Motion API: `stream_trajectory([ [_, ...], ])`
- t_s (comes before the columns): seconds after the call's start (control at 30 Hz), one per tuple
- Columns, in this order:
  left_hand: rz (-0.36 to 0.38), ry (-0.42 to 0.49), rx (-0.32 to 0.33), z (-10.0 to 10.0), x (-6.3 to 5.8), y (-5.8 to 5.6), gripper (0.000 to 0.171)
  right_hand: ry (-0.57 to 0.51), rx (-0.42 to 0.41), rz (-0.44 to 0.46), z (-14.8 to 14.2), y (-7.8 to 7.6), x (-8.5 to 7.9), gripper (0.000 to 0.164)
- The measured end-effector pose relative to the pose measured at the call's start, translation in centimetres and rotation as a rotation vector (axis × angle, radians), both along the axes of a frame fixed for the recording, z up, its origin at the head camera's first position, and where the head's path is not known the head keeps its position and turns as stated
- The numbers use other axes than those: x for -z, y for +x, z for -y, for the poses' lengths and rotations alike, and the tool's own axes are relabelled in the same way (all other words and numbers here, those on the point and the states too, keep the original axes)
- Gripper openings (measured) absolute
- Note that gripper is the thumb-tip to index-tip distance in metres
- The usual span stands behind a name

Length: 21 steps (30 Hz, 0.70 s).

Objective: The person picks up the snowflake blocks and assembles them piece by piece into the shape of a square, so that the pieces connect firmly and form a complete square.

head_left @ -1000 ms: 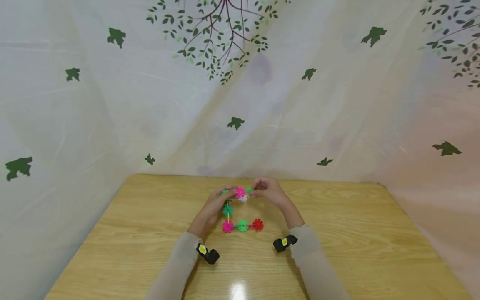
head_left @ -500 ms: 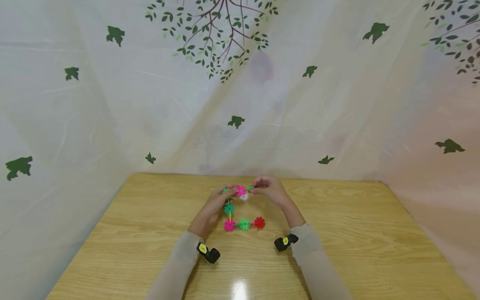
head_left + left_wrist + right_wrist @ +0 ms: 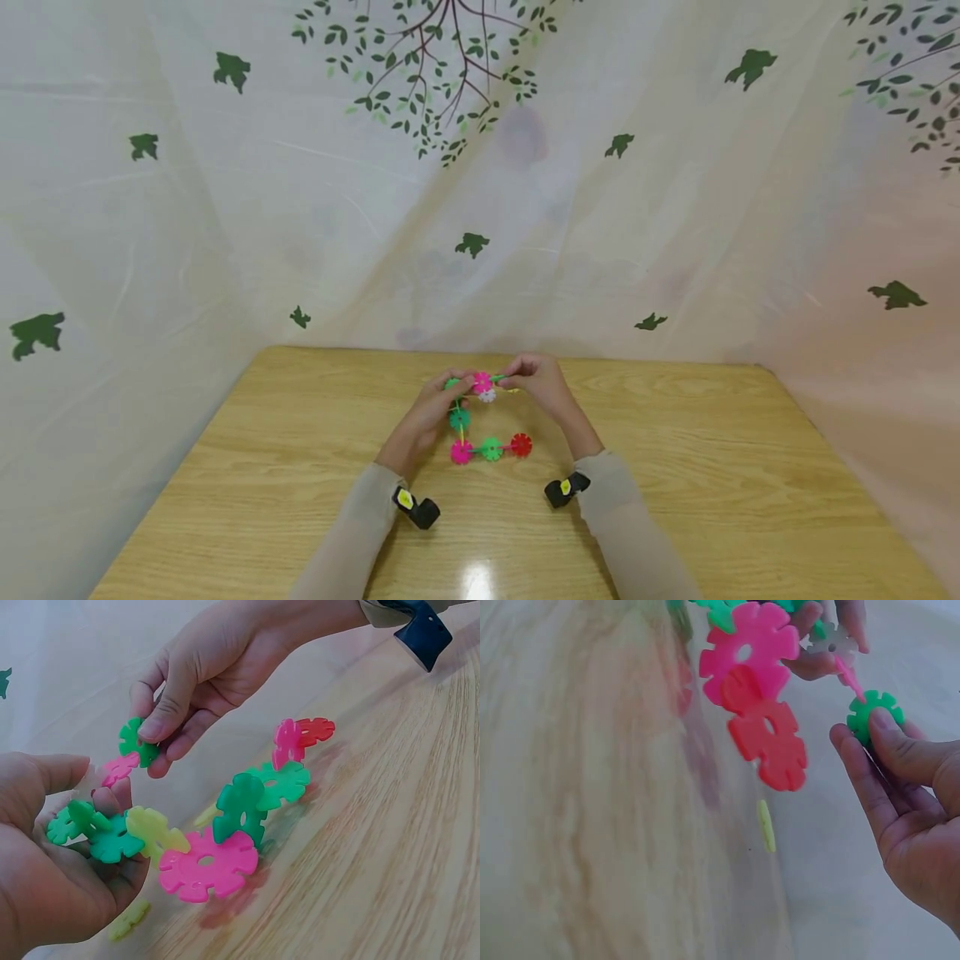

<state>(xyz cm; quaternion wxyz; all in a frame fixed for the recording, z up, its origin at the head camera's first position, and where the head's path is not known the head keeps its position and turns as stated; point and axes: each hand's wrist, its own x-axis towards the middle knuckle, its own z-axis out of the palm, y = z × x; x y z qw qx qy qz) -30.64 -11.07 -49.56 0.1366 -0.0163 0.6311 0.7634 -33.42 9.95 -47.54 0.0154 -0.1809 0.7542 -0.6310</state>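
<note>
A chain of interlocking plastic snowflake discs bends in a C shape, with a pink corner disc (image 3: 461,452), a light green disc (image 3: 492,448) and a red disc (image 3: 521,445) along its near side. My left hand (image 3: 431,410) grips the far left part, its fingers around green discs (image 3: 114,838) in the left wrist view. A white disc (image 3: 832,646) and a pink disc (image 3: 482,382) reach rightward from that hand. Between thumb and fingers, my right hand (image 3: 542,385) pinches a green disc (image 3: 873,714), which meets the pink disc's edge.
A yellow disc (image 3: 766,825) lies on the wooden table (image 3: 675,475) beyond the chain. Another yellow disc (image 3: 129,920) is below the left hand in the left wrist view. A pale cloth (image 3: 375,250) with leaf prints hangs behind the table.
The green disc in my right hand has turned from showing its face to nearly edge-on. The chain's near side has shifted slightly right. My left hand stays nearly still.
</note>
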Motion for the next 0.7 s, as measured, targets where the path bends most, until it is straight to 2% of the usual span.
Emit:
stream_trajectory([
  [0.33,-0.037,-0.040,0.008,-0.39,0.04,0.14,0.022,-0.046,-0.015,-0.048,0.18,-0.21,0.54,0.005],
  [0.7,-0.023,0.019,0.022,-0.44,0.01,0.17,0.014,-0.068,0.007,-0.030,0.72,-0.10,0.50,0.007],
])
